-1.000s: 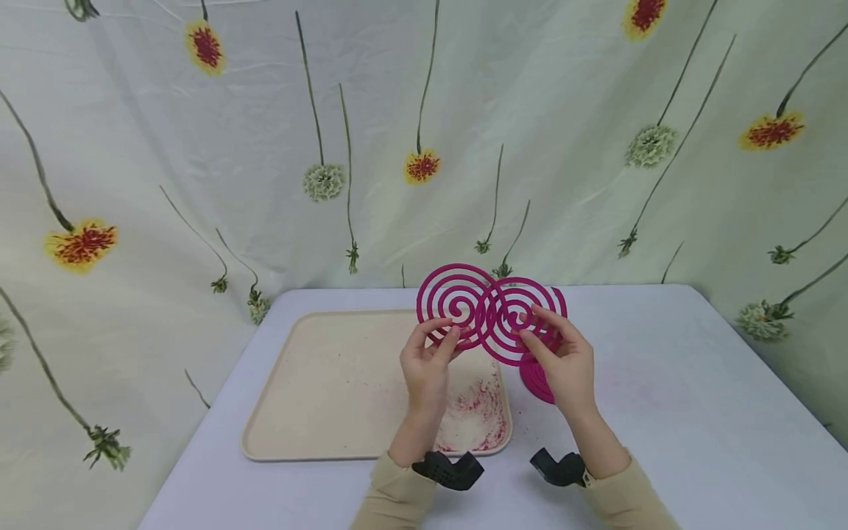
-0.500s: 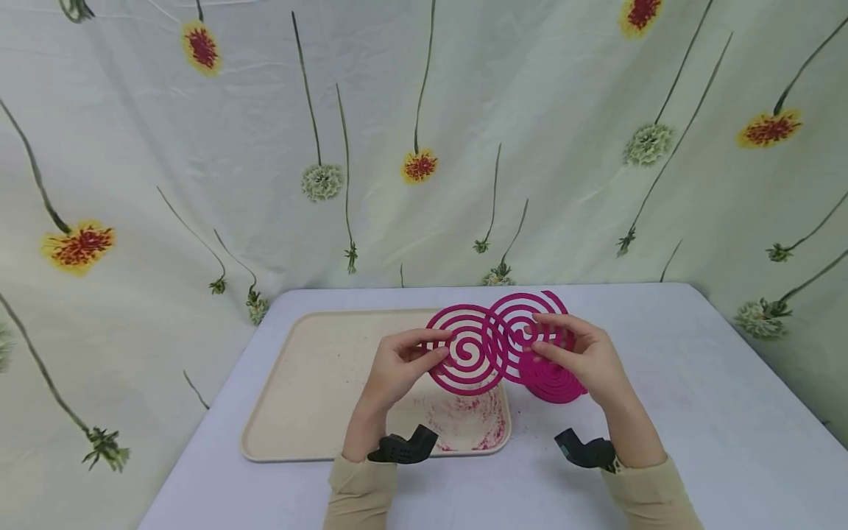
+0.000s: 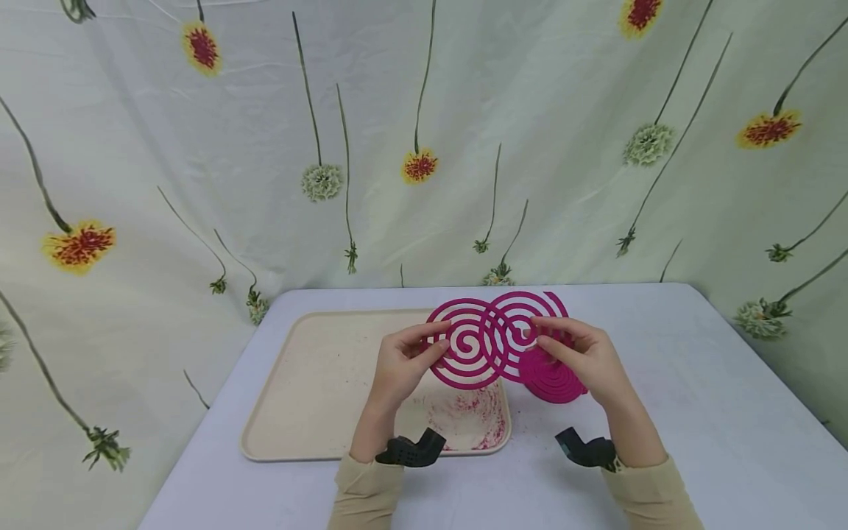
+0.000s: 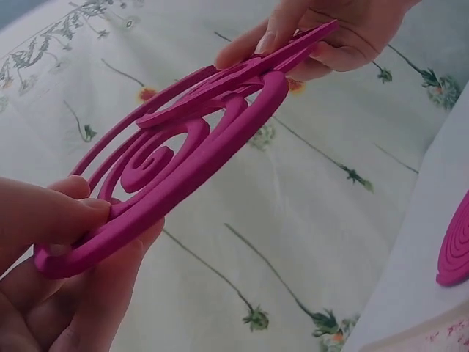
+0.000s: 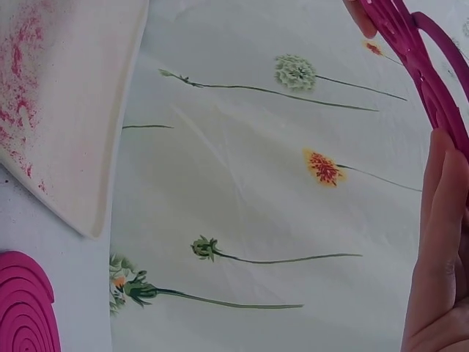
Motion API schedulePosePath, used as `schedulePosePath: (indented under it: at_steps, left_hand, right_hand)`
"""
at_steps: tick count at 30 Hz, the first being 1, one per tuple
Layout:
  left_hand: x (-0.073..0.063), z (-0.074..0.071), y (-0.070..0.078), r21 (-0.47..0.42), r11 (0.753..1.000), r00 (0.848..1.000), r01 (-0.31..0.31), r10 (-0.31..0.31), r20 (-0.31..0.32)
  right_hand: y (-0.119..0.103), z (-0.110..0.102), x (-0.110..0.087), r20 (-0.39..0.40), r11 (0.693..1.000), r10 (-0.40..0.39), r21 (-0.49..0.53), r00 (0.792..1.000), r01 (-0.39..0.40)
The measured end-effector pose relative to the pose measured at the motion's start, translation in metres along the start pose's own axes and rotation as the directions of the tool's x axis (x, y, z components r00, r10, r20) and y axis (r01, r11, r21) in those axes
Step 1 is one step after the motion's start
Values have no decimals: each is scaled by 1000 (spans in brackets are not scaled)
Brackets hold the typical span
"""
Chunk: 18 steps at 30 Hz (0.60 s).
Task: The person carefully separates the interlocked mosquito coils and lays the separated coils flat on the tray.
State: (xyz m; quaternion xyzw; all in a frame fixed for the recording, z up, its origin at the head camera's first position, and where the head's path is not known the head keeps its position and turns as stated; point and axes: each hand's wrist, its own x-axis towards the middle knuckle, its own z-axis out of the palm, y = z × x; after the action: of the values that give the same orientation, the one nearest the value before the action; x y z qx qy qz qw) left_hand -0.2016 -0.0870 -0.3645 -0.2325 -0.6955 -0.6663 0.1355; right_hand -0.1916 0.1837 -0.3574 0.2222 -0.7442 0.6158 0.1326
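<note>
Two magenta mosquito coils are held up in the head view, one partly overlapping the other. My left hand (image 3: 400, 364) pinches the left edge of the left coil (image 3: 467, 341) between thumb and fingers. The right coil (image 3: 523, 296) is gripped at its right side by my right hand (image 3: 589, 361). From the left wrist, the near coil (image 4: 220, 161) appears tilted, its far end crossing the other coil. On the table below the right hand lies a tightly wound magenta coil (image 3: 555, 383), partly hidden by the held one.
A beige tray (image 3: 318, 397) lies at the left of the white table (image 3: 676, 412), with reddish crumbs on its right part. A flowered cloth (image 3: 563, 110) hangs behind the table. Black wrist cameras (image 3: 412, 450) sit on both wrists.
Both hands have come down and their wrists have spread apart, bringing the coils lower. More of the coil on the table shows. In the last half second the left coil rose slightly.
</note>
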Motion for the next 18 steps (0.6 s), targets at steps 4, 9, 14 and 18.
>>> schedulePosePath:
  at_steps: [4, 9, 14, 18]
  left_hand:
    - [-1, -1, 2, 42, 999, 1000, -20, 19, 8]
    - [-2, -1, 4, 72, 996, 999, -45, 44, 10]
    - [-3, -1, 15, 114, 990, 996, -85, 87, -15]
    - [-2, -1, 5, 94, 991, 994, -95, 99, -45]
  right_hand:
    - [-1, -4, 0, 20, 1000, -9, -9, 1000, 9]
    - [-2, -7, -1, 39, 999, -34, 1, 999, 34]
    - [-1, -8, -1, 52, 999, -39, 11, 998, 39]
    - [1, -6, -1, 49, 999, -24, 26, 998, 23]
